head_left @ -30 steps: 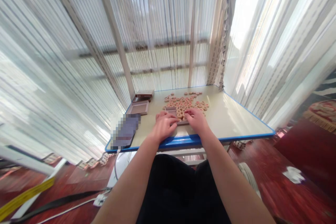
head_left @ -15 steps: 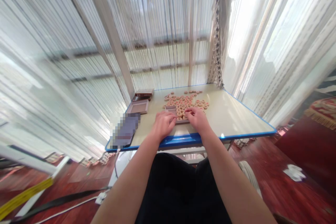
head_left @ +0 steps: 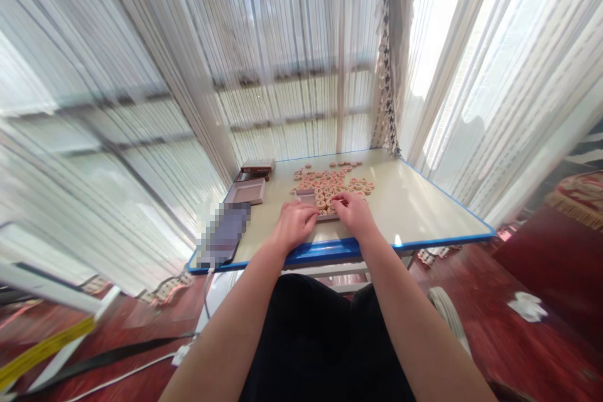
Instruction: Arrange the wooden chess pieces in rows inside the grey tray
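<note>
Several round wooden game pieces (head_left: 330, 183) lie spread on a white table with a blue rim (head_left: 424, 207). A shallow tray (head_left: 325, 213) holding some pieces sits near the front edge. My left hand (head_left: 293, 226) rests with curled fingers on the tray's left side. My right hand (head_left: 354, 212) has its fingers bent over pieces at the tray's right side, and what they pinch is hidden.
A brown box lid (head_left: 249, 191) and stacked box parts (head_left: 257, 168) lie at the table's back left. A dark blurred flat device (head_left: 225, 233) sits at the front left corner. Sheer curtains surround the table. Cables (head_left: 117, 370) run across the red floor.
The view has shifted slightly. Both hands have stayed at the tray with only small finger movements.
</note>
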Available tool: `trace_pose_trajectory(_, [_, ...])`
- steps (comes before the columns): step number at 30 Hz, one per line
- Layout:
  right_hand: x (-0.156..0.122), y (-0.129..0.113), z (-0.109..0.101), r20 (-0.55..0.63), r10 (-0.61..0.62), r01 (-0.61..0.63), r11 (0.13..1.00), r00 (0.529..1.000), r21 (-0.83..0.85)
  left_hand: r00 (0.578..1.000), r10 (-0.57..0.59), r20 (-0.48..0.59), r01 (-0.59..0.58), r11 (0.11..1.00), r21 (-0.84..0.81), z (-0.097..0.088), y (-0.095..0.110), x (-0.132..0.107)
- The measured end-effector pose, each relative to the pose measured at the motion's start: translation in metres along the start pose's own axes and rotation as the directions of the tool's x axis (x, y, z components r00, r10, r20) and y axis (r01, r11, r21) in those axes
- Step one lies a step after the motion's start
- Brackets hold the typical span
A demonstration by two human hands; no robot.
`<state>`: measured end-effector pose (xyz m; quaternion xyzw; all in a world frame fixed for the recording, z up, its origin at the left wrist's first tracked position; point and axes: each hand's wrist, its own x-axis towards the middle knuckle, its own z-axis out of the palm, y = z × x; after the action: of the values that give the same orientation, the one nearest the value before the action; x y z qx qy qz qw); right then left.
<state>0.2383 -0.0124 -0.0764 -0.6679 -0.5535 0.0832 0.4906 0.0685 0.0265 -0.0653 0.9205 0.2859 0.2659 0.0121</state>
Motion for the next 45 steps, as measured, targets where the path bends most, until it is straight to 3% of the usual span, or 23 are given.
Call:
trace_pose_trajectory(9, [0.002,0.005,0.003,-0.046,-0.011,0.012,1.0,0.999,0.008,0.987,-0.081,-0.136,0.08,0.997,-0.013,-0.001,-0.004,0.0])
trace_pose_trajectory(16, [-0.002,-0.005,-0.004,-0.177,-0.212,0.206,0.977,0.961,-0.05,0.979,-0.117,-0.17,0.115,0.993,-0.021,-0.011,-0.006,0.006])
trace_pose_trajectory(18, [0.006,-0.005,-0.012,-0.173,-0.201,0.206,0.979,0.964,0.008,0.981,-0.112,-0.159,0.112,0.994,-0.01,-0.019,-0.009,0.019])
trace_pose_trajectory(22, [0.048,-0.002,-0.033,-0.042,0.027,-0.024,0.997,0.999,0.074,0.978,-0.128,-0.164,0.13,0.991,0.004,-0.031,-0.02,0.063])
trace_pose_trajectory(25, [0.089,0.004,-0.046,0.018,0.02,-0.021,0.999,1.0,0.05,0.964,-0.198,-0.175,0.183,0.978,-0.1,-0.028,-0.026,0.103])
trace_pose_trajectory(28, [0.12,0.025,-0.051,-0.013,-0.101,0.099,0.989,0.995,-0.109,0.958,-0.266,-0.109,0.231,0.939,-0.256,-0.019,-0.03,0.141])
trace_pose_trajectory(31, [0.134,0.061,-0.051,-0.123,-0.263,0.222,0.936,0.957,-0.273,0.959,-0.279,0.054,0.283,0.917,-0.283,-0.012,-0.035,0.177])
trace_pose_trajectory(33, [0.137,0.083,-0.05,-0.167,-0.352,0.279,0.895,0.921,-0.349,0.919,-0.317,0.234,0.351,0.928,-0.122,-0.012,-0.041,0.198])
trace_pose_trajectory(35, [0.14,0.099,-0.05,-0.223,-0.331,0.234,0.898,0.917,-0.372,0.884,-0.363,0.294,0.364,0.93,0.053,-0.012,-0.05,0.216])
trace_pose_trajectory(38, [0.147,0.11,-0.046,-0.1,-0.267,0.212,0.902,0.959,-0.377,0.902,-0.353,0.249,0.334,0.935,0.118,-0.004,-0.062,0.231])
trace_pose_trajectory(41, [0.152,0.115,-0.039,0.109,-0.211,0.237,0.901,0.971,-0.364,0.904,-0.276,0.328,0.254,0.961,0.109,0.016,-0.07,0.233])
trace_pose_trajectory(45, [0.152,0.12,-0.033,0.155,-0.215,0.261,0.869,0.964,-0.42,0.935,-0.129,0.33,0.131,0.991,0.014,0.046,-0.078,0.228])
